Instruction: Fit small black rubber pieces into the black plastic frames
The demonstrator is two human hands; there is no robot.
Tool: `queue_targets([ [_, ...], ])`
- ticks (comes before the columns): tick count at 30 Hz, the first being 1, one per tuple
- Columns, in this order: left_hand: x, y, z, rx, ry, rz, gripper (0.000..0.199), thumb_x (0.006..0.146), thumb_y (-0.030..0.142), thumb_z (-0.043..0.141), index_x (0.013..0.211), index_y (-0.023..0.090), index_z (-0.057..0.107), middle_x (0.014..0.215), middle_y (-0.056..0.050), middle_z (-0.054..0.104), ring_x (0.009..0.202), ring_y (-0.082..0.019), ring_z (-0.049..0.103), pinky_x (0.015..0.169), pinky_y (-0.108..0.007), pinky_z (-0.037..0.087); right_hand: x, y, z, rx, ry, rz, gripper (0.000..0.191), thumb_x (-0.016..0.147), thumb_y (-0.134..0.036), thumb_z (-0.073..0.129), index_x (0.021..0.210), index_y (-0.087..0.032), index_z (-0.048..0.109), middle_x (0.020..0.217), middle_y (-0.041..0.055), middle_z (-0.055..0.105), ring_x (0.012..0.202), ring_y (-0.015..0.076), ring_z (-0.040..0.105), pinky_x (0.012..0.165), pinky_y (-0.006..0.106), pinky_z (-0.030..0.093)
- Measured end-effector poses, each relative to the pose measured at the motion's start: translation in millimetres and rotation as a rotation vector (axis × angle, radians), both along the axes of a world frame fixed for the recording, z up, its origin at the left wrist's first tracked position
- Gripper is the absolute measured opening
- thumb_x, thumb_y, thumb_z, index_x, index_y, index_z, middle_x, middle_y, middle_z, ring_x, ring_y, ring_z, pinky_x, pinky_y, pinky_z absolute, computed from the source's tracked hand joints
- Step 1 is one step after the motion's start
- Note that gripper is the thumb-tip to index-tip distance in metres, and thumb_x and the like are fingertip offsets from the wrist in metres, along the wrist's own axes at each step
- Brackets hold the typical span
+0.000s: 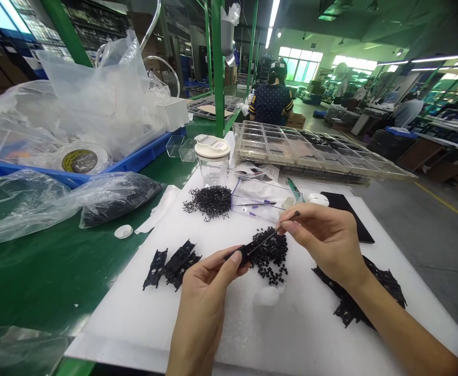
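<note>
A black part (244, 254) is held by the left hand (209, 282) at the near-left edge of the heap of small black pieces (271, 258), its grip pinched narrowly between thumb and fingers. By the right hand (323, 235), whose grip is likewise narrow, a thin dark tool (267, 239) is held slantwise above the heap and directed toward the black part; whether the two are touching cannot be told. Flat black pieces (178, 265) are laid to the left of the heap, and more black pieces (387, 286) are laid to its right, partly hidden beneath the right forearm. Beyond the heap and to its left, wiry black clips (213, 201) are piled loose in front of a lidded jar (212, 166). Since the black part is steadied by the fingertips alone, it could be twisted or dropped into the heap if it were pressed off-centre. The left thumb could be jabbed if the tool were allowed to skid. The heap could be scattered by a lowered knuckle, and strays could be mixed among the clips, as no wall is seen between them. The pieces right of the heap could be knocked askew by a forearm drawn back too low.
</note>
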State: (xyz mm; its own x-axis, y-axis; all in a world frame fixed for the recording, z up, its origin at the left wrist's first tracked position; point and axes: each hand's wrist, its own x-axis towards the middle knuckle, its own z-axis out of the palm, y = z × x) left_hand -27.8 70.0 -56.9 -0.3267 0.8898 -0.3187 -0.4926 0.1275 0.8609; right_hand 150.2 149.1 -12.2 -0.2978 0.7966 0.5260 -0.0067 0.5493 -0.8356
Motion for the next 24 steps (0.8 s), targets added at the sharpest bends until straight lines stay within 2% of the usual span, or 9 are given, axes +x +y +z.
queue_targets([
  [2,0,0,-1.3,0.004,-0.004,-0.005,0.041,0.059,0.044,0.098,0.086,0.017,0.086,0.063,-0.001,0.072,0.073,-0.015,0.072,0.075,-0.019,0.059,1,1,1.2,0.035,0.051,-0.086,0.014,0.088,-0.011,0.075,0.092,-0.023,0.079,0.083,0.0012,0.077,0.076,0.0170,0.073,0.074,0.032,0.064],
  [5,0,-1,-2.7,0.003,-0.004,-0.010,0.039,0.060,0.043,0.098,0.086,0.017,0.086,0.076,-0.004,0.079,0.074,-0.014,0.073,0.075,-0.019,0.059,5,8,2.2,0.128,0.094,-0.312,0.013,0.089,-0.011,0.074,0.092,-0.023,0.079,0.083,0.0007,0.078,0.076,0.0159,0.074,0.075,0.030,0.064],
  [8,-1,-2,-2.4,0.010,0.002,-0.012,0.041,0.061,0.045,0.097,0.090,0.017,0.086,0.066,-0.001,0.074,0.073,-0.015,0.073,0.076,-0.020,0.059,13,21,-0.4,0.233,0.046,-0.559,0.009,0.089,-0.014,0.076,0.093,-0.021,0.079,0.085,0.0020,0.078,0.078,0.0171,0.074,0.078,0.032,0.063],
  [10,-1,-1,-1.8,0.007,0.004,-0.009,0.042,0.060,0.045,0.097,0.090,0.017,0.086,0.059,0.001,0.068,0.073,-0.015,0.073,0.074,-0.019,0.059,18,30,-3.8,0.278,-0.002,-0.656,0.006,0.089,-0.018,0.076,0.094,-0.021,0.079,0.087,0.0028,0.078,0.080,0.0189,0.074,0.080,0.034,0.063],
  [14,-1,-1,-1.3,-0.004,-0.005,0.006,0.043,0.060,0.045,0.097,0.090,0.018,0.086,0.057,0.002,0.065,0.075,-0.017,0.074,0.076,-0.020,0.059,28,42,-9.8,0.284,-0.087,-0.730,0.008,0.090,-0.023,0.075,0.096,-0.019,0.079,0.087,0.0039,0.078,0.080,0.0210,0.075,0.079,0.036,0.062],
  [20,-2,-1,-2.6,0.000,-0.015,0.009,0.045,0.057,0.046,0.098,0.091,0.018,0.086,0.060,0.001,0.068,0.075,-0.016,0.073,0.073,-0.018,0.058,30,45,-10.9,0.288,-0.213,-0.751,0.009,0.091,-0.023,0.072,0.095,-0.018,0.079,0.090,0.0049,0.079,0.081,0.0205,0.073,0.078,0.034,0.059],
  [24,-3,-3,-6.4,0.051,0.067,0.023,0.039,0.065,0.044,0.095,0.096,0.021,0.086,0.075,-0.002,0.078,0.074,-0.013,0.070,0.071,-0.016,0.057,30,46,-10.3,0.169,-0.320,-0.705,0.011,0.089,-0.024,0.073,0.095,-0.019,0.080,0.088,0.0050,0.080,0.080,0.0207,0.073,0.076,0.033,0.057],
])
